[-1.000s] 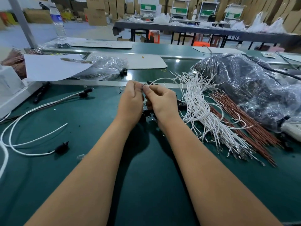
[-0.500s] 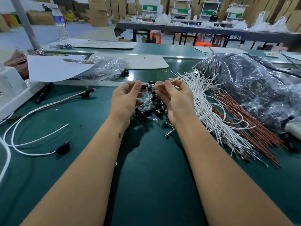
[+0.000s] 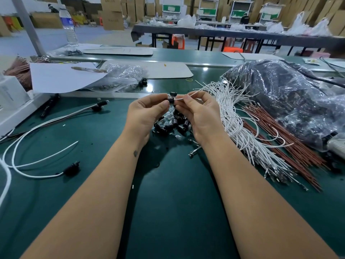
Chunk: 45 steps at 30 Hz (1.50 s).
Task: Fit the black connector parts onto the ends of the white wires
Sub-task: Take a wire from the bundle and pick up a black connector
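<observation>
My left hand (image 3: 145,114) pinches a small black connector (image 3: 171,99) between thumb and fingertips. My right hand (image 3: 200,113) pinches the end of a thin white wire (image 3: 183,98), whose tip meets the connector. Both hands hover above a pile of loose black connectors (image 3: 172,125) on the green mat. A thick bundle of white wires (image 3: 240,128) lies just right of my right hand. Two white wires with black connectors fitted (image 3: 71,168) lie at the left.
Red-brown wires (image 3: 291,146) lie beside the white bundle. A large clear bag of dark parts (image 3: 287,101) fills the right. A smaller plastic bag (image 3: 123,79), white paper (image 3: 61,77) and a white box (image 3: 11,92) sit at the back left. A water bottle (image 3: 69,27) stands farther back.
My hands have drawn apart and turned palms inward, uncovering the connector pile. The wire end and the connector are now held tip to tip above it.
</observation>
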Available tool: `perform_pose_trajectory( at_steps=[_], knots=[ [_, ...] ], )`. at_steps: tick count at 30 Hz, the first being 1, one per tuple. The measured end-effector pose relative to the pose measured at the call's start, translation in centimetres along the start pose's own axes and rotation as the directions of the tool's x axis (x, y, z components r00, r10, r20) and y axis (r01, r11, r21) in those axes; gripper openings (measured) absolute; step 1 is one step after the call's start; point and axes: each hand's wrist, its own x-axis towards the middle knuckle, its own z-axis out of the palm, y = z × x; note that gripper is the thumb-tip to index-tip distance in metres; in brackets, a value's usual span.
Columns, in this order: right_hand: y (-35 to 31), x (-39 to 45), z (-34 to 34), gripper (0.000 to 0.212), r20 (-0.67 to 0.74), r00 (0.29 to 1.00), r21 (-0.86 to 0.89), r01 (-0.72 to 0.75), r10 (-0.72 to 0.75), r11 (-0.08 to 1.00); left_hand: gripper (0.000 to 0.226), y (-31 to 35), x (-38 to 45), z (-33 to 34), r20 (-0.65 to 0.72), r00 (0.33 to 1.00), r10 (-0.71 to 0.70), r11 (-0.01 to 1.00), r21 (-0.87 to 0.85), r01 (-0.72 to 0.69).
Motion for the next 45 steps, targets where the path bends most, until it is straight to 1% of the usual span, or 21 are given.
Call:
perform_pose_trajectory(
  at_steps=[6, 9, 12, 14, 16, 18, 25, 29, 31, 34, 38, 42, 45],
  knots=[
    [0.19, 0.17, -0.17, 0.017, -0.038, 0.999, -0.081, 0.012, -0.015, 0.997, 0.018, -0.02, -0.03, 0.24, 0.021, 1.0, -0.015, 0.999, -0.043, 0.016],
    [0.22, 0.14, -0.3, 0.016, -0.023, 1.0, -0.1, 0.0, -0.002, 0.995, 0.023, -0.06, 0.0, 0.11, 0.017, 1.0, -0.016, 0.999, -0.05, 0.017],
    [0.18, 0.12, -0.22, 0.017, -0.029, 1.0, -0.082, -0.015, 0.013, 0.997, 0.033, 0.01, 0.1, -0.11, 0.028, 1.0, 0.005, 0.999, -0.032, -0.004],
    [0.12, 0.13, -0.17, 0.017, -0.049, 0.998, -0.019, -0.032, 0.031, 0.999, 0.036, 0.03, 0.11, -0.13, 0.038, 0.999, 0.012, 1.0, -0.007, -0.011],
    [0.05, 0.16, -0.18, 0.017, -0.063, 0.997, 0.04, -0.047, 0.05, 0.998, 0.035, 0.05, 0.09, -0.08, 0.038, 0.999, 0.007, 1.0, 0.007, -0.008],
    [0.05, 0.18, -0.18, 0.017, -0.063, 0.996, 0.054, -0.052, 0.055, 0.997, 0.034, 0.06, 0.07, -0.05, 0.034, 0.999, -0.001, 1.0, 0.009, 0.001],
    [0.3, 0.16, -0.08, 0.018, -0.061, 0.997, 0.021, -0.047, 0.048, 0.999, 0.03, 0.08, 0.1, -0.02, 0.026, 0.999, -0.025, 0.999, -0.02, 0.026],
    [0.46, 0.14, 0.11, 0.018, -0.032, 0.999, -0.027, -0.03, 0.029, 0.999, 0.021, 0.08, 0.2, -0.2, -0.007, 0.999, -0.032, 0.999, -0.029, 0.032],
    [0.48, 0.18, 0.17, 0.017, -0.043, 0.999, -0.031, -0.006, 0.005, 0.999, 0.015, 0.09, 0.16, -0.27, -0.015, 1.0, -0.027, 0.999, -0.032, 0.026],
    [0.39, 0.24, 0.04, 0.016, -0.062, 0.998, -0.032, 0.016, -0.018, 0.999, 0.012, 0.13, 0.05, -0.14, 0.0, 0.999, -0.036, 0.999, -0.038, 0.036],
    [0.42, 0.18, 0.07, 0.019, -0.031, 0.999, -0.085, 0.012, -0.015, 0.996, 0.01, 0.2, -0.06, 0.14, 0.025, 0.997, -0.066, 0.997, -0.048, 0.067],
    [0.57, 0.08, 0.17, 0.021, -0.019, 1.0, -0.175, 0.016, -0.02, 0.984, 0.014, 0.33, -0.09, 0.1, 0.036, 0.997, -0.062, 0.997, -0.042, 0.063],
    [0.41, 0.15, 0.05, 0.018, -0.017, 1.0, -0.161, -0.013, 0.01, 0.987, 0.023, 0.31, 0.0, -0.18, 0.027, 0.999, -0.034, 0.999, 0.031, 0.034]
  ],
)
